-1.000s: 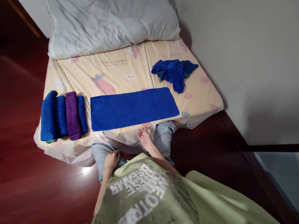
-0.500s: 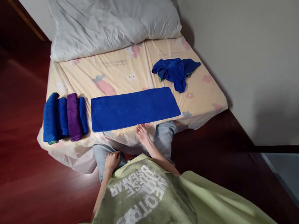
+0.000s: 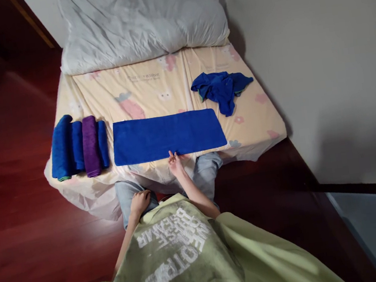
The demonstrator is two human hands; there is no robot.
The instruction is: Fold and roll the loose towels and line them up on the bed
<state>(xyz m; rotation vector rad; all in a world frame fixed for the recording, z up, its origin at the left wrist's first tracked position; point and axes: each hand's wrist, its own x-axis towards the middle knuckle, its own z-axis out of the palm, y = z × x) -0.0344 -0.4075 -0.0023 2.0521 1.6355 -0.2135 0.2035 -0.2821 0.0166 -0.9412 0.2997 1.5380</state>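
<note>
A blue towel (image 3: 168,136) lies flat and smooth on the bed as a long rectangle, its long side toward me. My right hand (image 3: 174,162) is at the middle of its near edge, palm turned up and fingers apart, with the fingertips just over the border. Nothing shows in that hand. My left hand (image 3: 141,201) rests on my left thigh, fingers laid over the jeans and holding nothing. Left of the flat towel stand several rolled towels side by side: blue ones (image 3: 62,148) and a purple one (image 3: 91,146).
A crumpled blue cloth (image 3: 222,90) with green edging lies at the right of the bed (image 3: 258,121). A large grey-white quilt (image 3: 143,21) covers the far end. A pale wall (image 3: 328,46) runs along the right, dark red floor (image 3: 15,184) on the left.
My right hand has moved slightly forward, so its fingertips now reach over the towel's near edge, with the fingers more spread. My left hand stays on the thigh.
</note>
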